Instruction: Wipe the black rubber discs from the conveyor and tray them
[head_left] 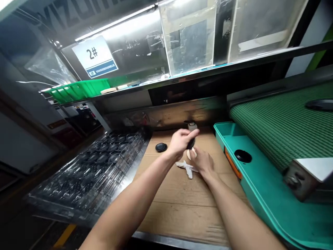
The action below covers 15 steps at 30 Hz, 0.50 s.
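Over the cardboard sheet (179,215), my left hand (180,142) pinches a small black round part (191,143), tilted and partly hidden by the fingers. Just below and to the right, my right hand (203,160) is closed around a pale piece (191,153), held close under the black part; its exact kind cannot be made out. A crumpled white cloth (188,169) lies on the cardboard beneath my hands. Left of them rests a black round cap-like part (161,147). Behind my left hand stands a small whitish bottle (192,126).
Clear plastic trays of black round parts (104,158) are stacked at the left. To the right, a teal bin (262,184) holds a black disc (242,156), beside a green conveyor belt (286,118). A green basket (80,91) sits on the shelf above.
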### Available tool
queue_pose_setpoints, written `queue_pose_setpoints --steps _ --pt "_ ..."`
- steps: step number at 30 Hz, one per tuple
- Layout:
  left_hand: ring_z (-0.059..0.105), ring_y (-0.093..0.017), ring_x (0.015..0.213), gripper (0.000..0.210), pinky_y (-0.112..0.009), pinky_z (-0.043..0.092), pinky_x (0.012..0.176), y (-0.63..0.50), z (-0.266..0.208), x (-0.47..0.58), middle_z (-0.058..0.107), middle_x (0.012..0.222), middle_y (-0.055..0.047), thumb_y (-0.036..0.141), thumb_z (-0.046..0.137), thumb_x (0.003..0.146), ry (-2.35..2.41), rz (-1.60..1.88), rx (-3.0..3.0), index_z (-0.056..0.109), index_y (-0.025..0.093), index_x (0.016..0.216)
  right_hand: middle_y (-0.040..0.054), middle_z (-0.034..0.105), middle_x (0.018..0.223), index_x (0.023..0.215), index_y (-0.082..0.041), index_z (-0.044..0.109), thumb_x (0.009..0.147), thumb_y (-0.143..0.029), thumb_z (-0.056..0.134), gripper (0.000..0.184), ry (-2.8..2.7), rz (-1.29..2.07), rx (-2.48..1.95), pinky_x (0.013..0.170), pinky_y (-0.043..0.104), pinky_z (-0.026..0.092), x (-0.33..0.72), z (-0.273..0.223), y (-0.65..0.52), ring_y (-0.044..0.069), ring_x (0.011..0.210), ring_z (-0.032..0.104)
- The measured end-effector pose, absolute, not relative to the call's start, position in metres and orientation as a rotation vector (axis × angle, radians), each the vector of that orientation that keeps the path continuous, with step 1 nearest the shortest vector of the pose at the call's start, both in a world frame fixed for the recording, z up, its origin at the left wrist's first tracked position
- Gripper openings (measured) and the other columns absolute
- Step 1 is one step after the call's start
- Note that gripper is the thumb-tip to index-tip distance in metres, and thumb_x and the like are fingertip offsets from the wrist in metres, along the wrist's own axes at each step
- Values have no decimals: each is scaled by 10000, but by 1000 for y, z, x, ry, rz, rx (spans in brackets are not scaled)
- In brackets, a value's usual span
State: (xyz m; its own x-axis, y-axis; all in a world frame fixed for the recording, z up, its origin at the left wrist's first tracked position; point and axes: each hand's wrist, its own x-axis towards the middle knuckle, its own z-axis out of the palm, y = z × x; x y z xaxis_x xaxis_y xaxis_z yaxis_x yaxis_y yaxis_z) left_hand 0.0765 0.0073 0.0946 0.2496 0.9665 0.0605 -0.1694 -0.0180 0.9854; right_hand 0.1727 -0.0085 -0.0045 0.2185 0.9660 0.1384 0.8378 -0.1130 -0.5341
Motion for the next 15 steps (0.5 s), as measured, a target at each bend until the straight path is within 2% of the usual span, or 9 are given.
queue_pose_setpoints --steps 2,4,6,8,13,15 --pt "516 -85 511 343 -244 447 540 0 56 34 548 577 18 397 809 658 902 1123 935 585 138 673 80 711 986 1251 -312 592 940 -493 385 415 -1596 332 -1958 725 313 441 172 -10 -5 249 891 658" --pt "578 -107 594 308 -262 489 625 -7 25 9 618 687 -20 297 836 638 893 1144 849 618 132 781 74 707 1030 1285 -319 566 943 -503 375 434 -1484 316 -1911 741 312 441 172 -12 -1 245 917 652" --pt "631 -135 714 385 -277 505 712 -12 6 -1 667 833 -57 194 852 602 868 1182 788 635 141 915 82 704 1050 1299 -296 561 943 -507 369 456 -1360 287 -1859 764 315 444 171 -12 3 245 936 646" --pt "641 -148 764 423 -277 502 732 -14 -2 -4 678 893 -73 157 847 597 808 1196 739 643 139 967 89 707 1035 1288 -262 576 925 -529 397 485 -1260 259 -1775 770 313 451 169 -8 3 247 936 647" --pt "620 -129 743 186 -256 486 759 -7 1 -10 672 825 -58 164 765 703 632 1248 588 661 102 844 80 720 883 1293 -161 578 881 -579 477 595 -1287 452 -1425 654 275 496 136 6 -21 215 767 667" --pt "631 -151 791 126 -278 488 799 -6 4 -15 677 845 -66 144 707 743 562 1224 478 660 110 855 76 725 911 1299 -185 580 886 -564 486 568 -1434 548 -1360 657 276 512 119 8 -33 214 769 673"
